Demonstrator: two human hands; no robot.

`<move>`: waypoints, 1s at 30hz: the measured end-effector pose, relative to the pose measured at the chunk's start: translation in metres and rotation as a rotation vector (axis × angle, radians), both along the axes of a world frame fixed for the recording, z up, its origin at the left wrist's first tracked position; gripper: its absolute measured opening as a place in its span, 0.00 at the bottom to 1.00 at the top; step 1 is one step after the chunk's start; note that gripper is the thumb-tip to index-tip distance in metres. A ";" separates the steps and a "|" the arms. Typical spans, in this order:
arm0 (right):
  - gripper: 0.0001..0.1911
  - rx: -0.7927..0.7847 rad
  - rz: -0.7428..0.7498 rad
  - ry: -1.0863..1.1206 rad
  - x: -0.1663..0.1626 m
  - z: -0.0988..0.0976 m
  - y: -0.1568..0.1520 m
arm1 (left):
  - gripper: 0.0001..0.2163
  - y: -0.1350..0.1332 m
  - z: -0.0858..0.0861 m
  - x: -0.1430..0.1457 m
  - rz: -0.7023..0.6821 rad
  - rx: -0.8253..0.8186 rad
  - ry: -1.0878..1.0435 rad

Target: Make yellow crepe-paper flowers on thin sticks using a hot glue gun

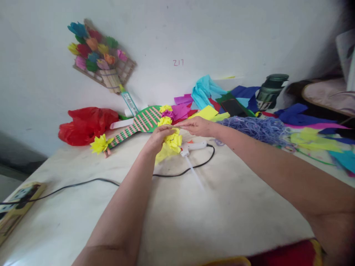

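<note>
Two bare hands meet over a pale bench set against a white wall. The left hand curls its fingers on the upper left edge of a crumpled yellow paper flower, which sits just below the meeting fingertips, near the middle of the scene. The right hand reaches in from the right, fingers stretched and close together, their tips beside those of the left hand; whether they pinch anything I cannot tell.

Just right of the flower, a white glue gun lies on the bench, a clear stick pointing from it toward the near side. Its black cord loops left toward a power strip at the near left.

Beyond the hands, on the far left, rests a green guitar-shaped craft striped with pink strips, a yellow flower at its narrow end. Behind it is a crumpled red sheet. To the far right are bright paper sheets, a heap of purple strands and a dark green bottle. A colourful paper bouquet hangs on the wall at far left.
</note>
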State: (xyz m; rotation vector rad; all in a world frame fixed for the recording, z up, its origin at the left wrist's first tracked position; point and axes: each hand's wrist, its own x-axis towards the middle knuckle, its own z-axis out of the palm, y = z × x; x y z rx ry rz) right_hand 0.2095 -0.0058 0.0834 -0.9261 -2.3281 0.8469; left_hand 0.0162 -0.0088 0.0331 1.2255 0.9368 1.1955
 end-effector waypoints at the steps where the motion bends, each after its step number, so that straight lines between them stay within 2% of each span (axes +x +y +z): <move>1: 0.20 0.019 0.008 -0.011 0.000 -0.001 0.001 | 0.09 0.000 0.000 0.000 0.003 0.008 0.005; 8: 0.19 0.227 -0.003 -0.166 0.003 -0.009 0.009 | 0.11 -0.008 0.008 0.003 -0.079 -0.048 -0.001; 15: 0.20 0.523 -0.112 -0.437 0.000 -0.009 0.004 | 0.11 -0.009 0.009 0.004 -0.064 -0.106 -0.083; 20: 0.22 0.676 -0.138 -0.558 0.000 -0.011 0.004 | 0.11 -0.005 0.006 0.004 0.009 -0.188 -0.153; 30: 0.24 0.818 -0.115 -0.648 0.002 -0.011 0.002 | 0.09 -0.009 0.008 0.008 0.051 -0.137 -0.091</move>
